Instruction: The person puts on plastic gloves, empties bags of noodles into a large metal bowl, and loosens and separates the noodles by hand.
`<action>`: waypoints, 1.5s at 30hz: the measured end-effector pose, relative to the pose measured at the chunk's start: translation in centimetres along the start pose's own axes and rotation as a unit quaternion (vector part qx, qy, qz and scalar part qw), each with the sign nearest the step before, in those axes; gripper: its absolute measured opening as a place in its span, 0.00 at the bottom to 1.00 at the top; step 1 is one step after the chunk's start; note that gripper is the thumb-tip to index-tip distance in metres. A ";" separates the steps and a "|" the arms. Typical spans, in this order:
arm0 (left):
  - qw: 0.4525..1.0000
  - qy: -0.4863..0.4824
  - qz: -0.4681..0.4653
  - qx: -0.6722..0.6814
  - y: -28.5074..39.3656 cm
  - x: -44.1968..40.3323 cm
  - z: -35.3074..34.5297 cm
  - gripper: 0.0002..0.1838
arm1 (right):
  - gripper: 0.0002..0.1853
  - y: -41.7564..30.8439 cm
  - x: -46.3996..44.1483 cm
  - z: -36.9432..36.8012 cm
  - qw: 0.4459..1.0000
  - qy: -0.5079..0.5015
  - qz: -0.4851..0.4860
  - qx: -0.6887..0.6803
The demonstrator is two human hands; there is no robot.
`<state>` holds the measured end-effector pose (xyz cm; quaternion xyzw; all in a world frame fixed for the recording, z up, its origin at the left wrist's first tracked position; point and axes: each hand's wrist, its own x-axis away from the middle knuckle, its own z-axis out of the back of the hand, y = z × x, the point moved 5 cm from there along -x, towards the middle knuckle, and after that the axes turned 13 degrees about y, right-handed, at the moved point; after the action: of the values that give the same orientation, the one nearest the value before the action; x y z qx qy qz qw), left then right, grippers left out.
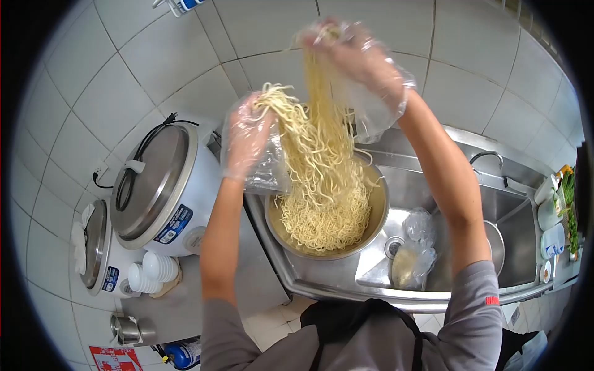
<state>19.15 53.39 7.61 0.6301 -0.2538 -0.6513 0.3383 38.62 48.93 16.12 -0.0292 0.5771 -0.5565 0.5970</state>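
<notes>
Yellow noodles (328,216) fill a large round metal bowl (382,213) at the sink's left part. My left hand (249,137), in a clear plastic glove, is closed on a bunch of noodles above the bowl's left side. Higher up and to the right, my right hand (346,52), also in a clear glove and blurred by motion, grips the top of a long hanging strand bundle. Both bunches trail down into the noodles in the bowl.
Two large lidded cookers (204,179) stand at left, beside stacked white cups (159,267). A plastic bag (405,263) lies in the sink near the drain (393,247). The faucet (489,154), containers (552,241) and greens (569,204) are at right.
</notes>
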 end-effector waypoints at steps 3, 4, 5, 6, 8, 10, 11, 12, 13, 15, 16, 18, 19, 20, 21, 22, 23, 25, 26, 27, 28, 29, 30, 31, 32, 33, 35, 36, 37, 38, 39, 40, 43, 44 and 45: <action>0.999 -0.022 -0.015 -0.026 -0.1 0.3 0.3 0.14 | 0.33 2.0 -1.6 -1.1 1.000 0.002 0.005 -0.012; 0.995 -0.032 -0.046 -0.082 0.0 0.8 0.4 0.13 | 0.34 2.5 -1.2 -1.8 0.999 -0.029 0.008 0.023; 0.992 -0.030 -0.032 -0.122 -1.0 0.9 0.1 0.13 | 0.35 3.1 -0.4 -2.3 0.996 -0.059 0.012 0.059; 0.986 -0.030 -0.018 -0.161 -1.9 0.9 -0.1 0.12 | 0.36 3.6 0.4 -2.7 0.991 -0.087 0.018 0.096; 0.998 -0.027 0.010 -0.048 -5.3 2.1 -0.9 0.13 | 0.36 5.2 3.4 -3.6 0.985 -0.167 -0.016 -0.049; 0.988 -0.124 0.010 0.094 -3.0 3.1 -2.0 0.14 | 0.34 7.7 6.9 -4.6 0.967 -0.244 -0.075 0.010; 0.989 -0.114 0.051 0.079 -2.7 3.5 -1.7 0.14 | 0.32 9.9 8.4 -5.2 0.941 -0.306 -0.087 0.118; 0.989 -0.102 0.088 0.064 -2.6 3.7 -1.4 0.14 | 0.31 13.3 11.1 -6.5 0.899 -0.377 -0.112 0.193; 0.987 -0.089 0.126 0.049 -2.4 3.8 -1.1 0.14 | 0.31 16.6 13.9 -7.7 0.842 -0.453 -0.123 0.265; 0.977 -0.084 0.130 0.143 -0.9 3.8 -1.5 0.14 | 0.30 24.1 22.0 -9.0 0.858 -0.442 -0.001 0.260; 0.974 -0.074 0.120 0.177 -0.4 3.5 -1.6 0.14 | 0.24 33.7 27.9 -12.8 0.802 -0.502 0.102 0.308; 0.964 -0.072 0.126 0.221 -0.1 2.9 -1.4 0.14 | 0.21 37.4 30.6 -14.4 0.803 -0.503 0.073 0.312; 0.966 -0.080 0.115 0.218 0.1 3.0 -1.6 0.14 | 0.23 31.4 27.2 -12.0 0.866 -0.427 -0.072 0.250; 0.967 -0.090 0.108 0.212 0.2 3.6 -1.8 0.14 | 0.25 24.4 23.6 -9.3 0.909 -0.328 -0.186 0.178; 0.975 -0.101 0.131 0.152 -0.8 3.6 -2.2 0.14 | 0.23 21.7 21.0 -8.3 0.923 -0.311 -0.166 0.151; 0.977 -0.115 0.152 0.092 -1.8 3.7 -2.5 0.15 | 0.16 18.8 18.0 -7.5 0.926 -0.311 -0.134 0.165; 0.976 -0.181 0.104 0.057 -3.8 4.2 -3.0 0.15 | 0.16 16.2 15.5 -6.4 0.955 -0.266 -0.097 0.092; 0.952 -0.307 0.000 -0.012 -7.3 4.8 -3.8 0.16 | 0.21 10.9 10.7 -3.6 0.979 -0.190 -0.067 0.022; 0.937 -0.338 -0.048 -0.076 -6.8 5.6 -3.8 0.18 | 0.25 8.8 8.8 -2.4 0.989 -0.139 -0.047 0.032; 0.918 -0.373 0.074 -0.116 -8.1 6.6 -3.8 0.21 | 0.27 6.8 7.3 -1.1 0.993 -0.088 -0.032 0.066; 0.897 -0.392 0.172 -0.114 -8.6 7.3 -3.7 0.22 | 0.27 5.0 6.2 -0.1 0.997 -0.052 -0.054 -0.005; 0.889 -0.388 0.223 -0.093 -9.5 7.5 -3.3 0.24 | 0.26 2.9 5.0 0.7 0.997 -0.055 -0.060 -0.004; 0.880 -0.381 0.274 -0.073 -10.3 7.6 -3.0 0.26 | 0.25 1.4 4.0 1.2 0.996 -0.061 -0.065 -0.004; 0.892 -0.354 0.280 -0.035 -12.9 7.4 -2.3 0.28 | 0.25 0.5 3.3 1.4 0.996 -0.070 -0.046 -0.020; 0.900 -0.324 0.291 -0.003 -13.0 7.3 -1.8 0.30 | 0.26 -0.1 2.7 1.3 0.996 -0.079 -0.027 -0.037; 0.907 -0.295 0.300 0.030 -13.0 7.2 -1.2 0.31 | 0.26 -0.5 2.3 1.2 0.995 -0.086 -0.008 -0.056; 0.913 -0.226 0.325 0.094 -8.0 6.8 -0.7 0.34 | 0.22 -0.4 1.6 1.2 0.995 -0.058 0.020 -0.078; 0.908 -0.269 0.305 0.100 -6.6 6.9 -0.6 0.36 | 0.19 -0.4 1.6 1.1 0.994 -0.050 0.033 -0.087; 0.912 -0.248 0.305 0.121 -6.8 6.7 -0.1 0.37 | 0.17 -0.2 1.8 0.6 0.996 -0.057 0.042 -0.057; 0.914 -0.229 0.305 0.139 -7.0 6.4 0.3 0.38 | 0.16 0.0 2.1 0.1 0.997 -0.060 0.049 -0.029; 0.916 -0.213 0.301 0.158 -7.2 5.9 0.6 0.38 | 0.14 0.1 2.2 -0.1 0.996 -0.061 0.058 0.000; 0.913 -0.228 0.290 0.175 -7.0 5.9 0.6 0.41 | 0.12 0.6 2.5 0.2 0.996 -0.041 -0.010 -0.083; 0.915 -0.229 0.295 0.156 -7.4 6.2 1.2 0.42 | 0.13 0.1 2.9 -0.7 0.997 -0.065 0.041 0.002; 0.918 -0.221 0.291 0.154 -7.0 6.1 1.2 0.40 | 0.13 -0.1 2.5 -0.2 0.998 -0.030 0.053 -0.018; 0.921 -0.211 0.288 0.157 -6.3 6.2 0.9 0.38 | 0.13 -0.3 1.7 0.6 0.997 0.003 0.065 -0.036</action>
<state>17.67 52.63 -1.17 0.4224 -0.5887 -0.5957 0.3466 38.36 47.24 15.41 -0.0111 0.5994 -0.4954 0.6286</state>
